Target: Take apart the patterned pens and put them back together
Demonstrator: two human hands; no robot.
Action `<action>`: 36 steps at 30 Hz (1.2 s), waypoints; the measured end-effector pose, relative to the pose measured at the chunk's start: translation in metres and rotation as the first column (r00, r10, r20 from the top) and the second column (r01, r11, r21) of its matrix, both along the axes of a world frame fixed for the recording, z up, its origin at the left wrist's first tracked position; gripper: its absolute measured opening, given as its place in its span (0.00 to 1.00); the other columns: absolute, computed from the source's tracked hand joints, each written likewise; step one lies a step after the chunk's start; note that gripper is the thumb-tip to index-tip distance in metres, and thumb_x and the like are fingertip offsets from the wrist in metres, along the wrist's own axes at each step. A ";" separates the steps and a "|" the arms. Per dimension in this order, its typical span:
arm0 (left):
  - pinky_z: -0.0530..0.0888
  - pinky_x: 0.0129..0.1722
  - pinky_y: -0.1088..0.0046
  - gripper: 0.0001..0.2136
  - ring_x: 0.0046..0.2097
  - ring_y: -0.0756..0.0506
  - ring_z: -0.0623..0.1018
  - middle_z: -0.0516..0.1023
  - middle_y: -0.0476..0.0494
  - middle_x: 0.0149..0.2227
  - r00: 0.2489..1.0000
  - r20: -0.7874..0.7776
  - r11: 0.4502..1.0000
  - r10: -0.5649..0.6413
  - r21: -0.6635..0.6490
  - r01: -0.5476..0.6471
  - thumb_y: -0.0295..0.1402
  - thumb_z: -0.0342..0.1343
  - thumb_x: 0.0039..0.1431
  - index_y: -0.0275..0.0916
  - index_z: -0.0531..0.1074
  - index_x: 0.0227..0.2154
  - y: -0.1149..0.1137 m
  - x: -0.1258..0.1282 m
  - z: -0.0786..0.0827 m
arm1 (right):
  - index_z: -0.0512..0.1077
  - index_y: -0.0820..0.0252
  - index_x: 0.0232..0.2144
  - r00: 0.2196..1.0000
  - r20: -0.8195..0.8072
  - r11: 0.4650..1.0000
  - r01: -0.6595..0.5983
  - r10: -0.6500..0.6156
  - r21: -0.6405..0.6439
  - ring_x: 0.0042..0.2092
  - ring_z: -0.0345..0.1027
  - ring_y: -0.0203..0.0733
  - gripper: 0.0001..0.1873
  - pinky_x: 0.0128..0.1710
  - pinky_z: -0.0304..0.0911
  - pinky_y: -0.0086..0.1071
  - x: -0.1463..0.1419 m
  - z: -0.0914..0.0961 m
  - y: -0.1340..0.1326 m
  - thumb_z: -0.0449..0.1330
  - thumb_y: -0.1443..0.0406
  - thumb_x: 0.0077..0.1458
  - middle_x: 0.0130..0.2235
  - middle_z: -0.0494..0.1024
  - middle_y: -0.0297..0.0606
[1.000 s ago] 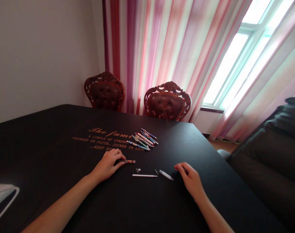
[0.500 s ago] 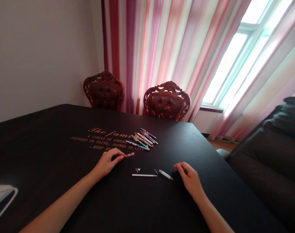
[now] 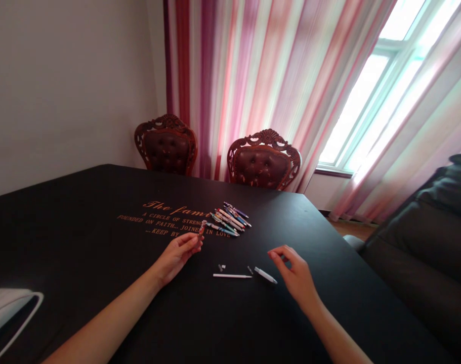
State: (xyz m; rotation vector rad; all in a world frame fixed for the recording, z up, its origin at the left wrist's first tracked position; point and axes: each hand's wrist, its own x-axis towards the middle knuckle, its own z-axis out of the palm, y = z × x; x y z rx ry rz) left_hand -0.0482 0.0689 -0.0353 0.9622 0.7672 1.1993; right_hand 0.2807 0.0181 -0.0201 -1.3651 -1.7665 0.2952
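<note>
My left hand point(image 3: 178, 253) is raised a little off the black table point(image 3: 101, 253) and pinches a short patterned pen barrel point(image 3: 202, 228) that points upward. My right hand point(image 3: 294, 273) hovers just right of a white pen part point(image 3: 265, 275), fingers loosely spread and holding nothing. A thin white refill point(image 3: 232, 276) lies flat between my hands. Two tiny grey pieces point(image 3: 221, 267) and another small bit point(image 3: 250, 270) lie beside it. A pile of several colourful pens point(image 3: 230, 218) rests farther back on the table.
Gold lettering point(image 3: 165, 222) is printed on the table top. Two carved red chairs point(image 3: 263, 162) stand at the far edge before striped curtains. A dark sofa point(image 3: 423, 242) is at the right. A white object point(image 3: 6, 308) sits at the left table edge.
My left hand lifted the patterned barrel off the table and tipped it upright. My right hand rose slightly and its fingers opened.
</note>
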 end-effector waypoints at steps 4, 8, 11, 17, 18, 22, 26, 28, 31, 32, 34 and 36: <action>0.69 0.43 0.73 0.11 0.38 0.49 0.74 0.78 0.43 0.37 1.000 0.012 1.000 -0.017 -0.023 0.017 0.34 0.68 0.49 0.35 0.80 0.35 0.001 0.000 -0.002 | 0.75 0.56 0.31 0.984 0.087 0.988 -0.157 0.157 0.002 0.39 0.67 0.43 0.06 0.42 0.59 0.37 -0.041 0.012 0.008 0.58 0.64 0.58 0.33 0.77 0.36; 0.69 0.40 0.75 0.10 0.37 0.50 0.73 0.77 0.44 0.36 0.999 0.005 0.999 -0.034 -0.016 0.035 0.33 0.68 0.49 0.34 0.80 0.34 0.001 0.001 -0.001 | 0.76 0.54 0.32 0.948 0.230 0.975 -0.216 0.222 -0.055 0.42 0.65 0.44 0.04 0.45 0.54 0.38 -0.077 0.015 0.014 0.63 0.69 0.53 0.36 0.77 0.33; 0.68 0.39 0.76 0.09 0.36 0.50 0.72 0.76 0.44 0.35 0.999 -0.003 0.999 -0.046 0.001 0.046 0.33 0.68 0.50 0.34 0.80 0.34 0.001 0.001 -0.001 | 0.76 0.53 0.32 0.914 0.324 0.970 -0.227 0.244 -0.090 0.44 0.63 0.44 0.06 0.45 0.52 0.38 -0.094 0.014 0.016 0.65 0.70 0.51 0.36 0.76 0.32; 0.67 0.38 0.76 0.09 0.35 0.50 0.71 0.76 0.45 0.33 0.998 -0.007 0.998 -0.060 0.017 0.060 0.33 0.66 0.51 0.34 0.79 0.34 0.001 0.001 -0.001 | 0.76 0.54 0.31 0.887 0.403 0.974 -0.185 0.224 -0.134 0.44 0.61 0.43 0.04 0.45 0.52 0.36 -0.110 0.009 0.021 0.67 0.66 0.50 0.37 0.75 0.33; 0.67 0.38 0.76 0.09 0.35 0.50 0.71 0.76 0.45 0.33 0.998 -0.007 0.998 -0.060 0.019 0.060 0.33 0.66 0.51 0.34 0.79 0.34 0.001 0.001 -0.001 | 0.76 0.54 0.31 0.886 0.408 0.974 -0.180 0.222 -0.139 0.45 0.61 0.43 0.04 0.45 0.52 0.37 -0.111 0.009 0.021 0.67 0.65 0.49 0.37 0.75 0.33; 0.67 0.39 0.75 0.09 0.35 0.49 0.71 0.76 0.45 0.34 0.998 -0.016 0.998 -0.058 0.021 0.058 0.34 0.67 0.51 0.35 0.79 0.33 0.000 0.002 0.000 | 0.76 0.55 0.29 0.873 0.440 0.975 -0.151 0.208 -0.162 0.44 0.61 0.45 0.05 0.44 0.52 0.38 -0.120 0.007 0.023 0.68 0.63 0.48 0.36 0.74 0.34; 0.67 0.38 0.75 0.09 0.34 0.49 0.71 0.76 0.45 0.33 0.998 -0.031 0.998 -0.058 0.027 0.059 0.34 0.67 0.50 0.34 0.79 0.33 -0.001 0.003 0.002 | 0.75 0.57 0.25 0.871 0.460 0.983 -0.130 0.174 -0.126 0.43 0.61 0.47 0.04 0.43 0.53 0.40 -0.128 0.004 0.020 0.68 0.67 0.47 0.35 0.74 0.37; 0.66 0.37 0.75 0.10 0.33 0.49 0.71 0.76 0.45 0.32 0.998 -0.038 0.998 -0.058 0.032 0.059 0.35 0.67 0.50 0.34 0.79 0.32 -0.001 0.003 0.003 | 0.74 0.57 0.24 0.891 0.419 0.984 -0.145 0.174 -0.102 0.43 0.62 0.47 0.05 0.43 0.54 0.40 -0.131 0.004 0.018 0.66 0.70 0.46 0.34 0.75 0.37; 0.66 0.37 0.75 0.10 0.34 0.49 0.71 0.76 0.45 0.32 0.997 -0.049 0.997 -0.057 0.040 0.059 0.35 0.67 0.49 0.35 0.79 0.32 -0.002 0.003 0.004 | 0.74 0.57 0.24 0.963 0.191 0.980 -0.171 0.188 -0.103 0.42 0.64 0.46 0.06 0.45 0.56 0.40 -0.131 0.009 0.017 0.64 0.72 0.48 0.33 0.76 0.35; 0.66 0.37 0.74 0.10 0.34 0.49 0.71 0.76 0.45 0.33 0.997 -0.051 0.997 -0.059 0.041 0.061 0.35 0.67 0.50 0.35 0.79 0.32 -0.002 0.003 0.004 | 0.74 0.57 0.25 0.978 0.040 0.970 -0.199 0.206 -0.136 0.41 0.66 0.45 0.04 0.43 0.57 0.39 -0.129 0.011 0.018 0.63 0.70 0.49 0.32 0.76 0.35; 0.66 0.38 0.74 0.09 0.34 0.49 0.71 0.76 0.45 0.33 0.996 -0.065 0.997 -0.060 0.047 0.063 0.35 0.66 0.51 0.35 0.79 0.32 -0.003 0.003 0.004 | 0.74 0.58 0.28 0.903 -0.367 0.922 -0.318 0.222 -0.223 0.35 0.68 0.41 0.04 0.38 0.60 0.35 -0.122 0.017 0.021 0.62 0.64 0.54 0.30 0.76 0.34; 0.66 0.37 0.75 0.08 0.34 0.49 0.70 0.75 0.46 0.31 0.993 -0.112 0.996 -0.050 0.069 0.057 0.35 0.65 0.52 0.35 0.78 0.32 -0.004 0.005 0.004 | 0.73 0.59 0.30 0.649 -0.746 0.845 -0.476 0.151 -0.242 0.30 0.67 0.36 0.09 0.32 0.61 0.30 -0.112 0.021 0.026 0.63 0.59 0.55 0.27 0.75 0.32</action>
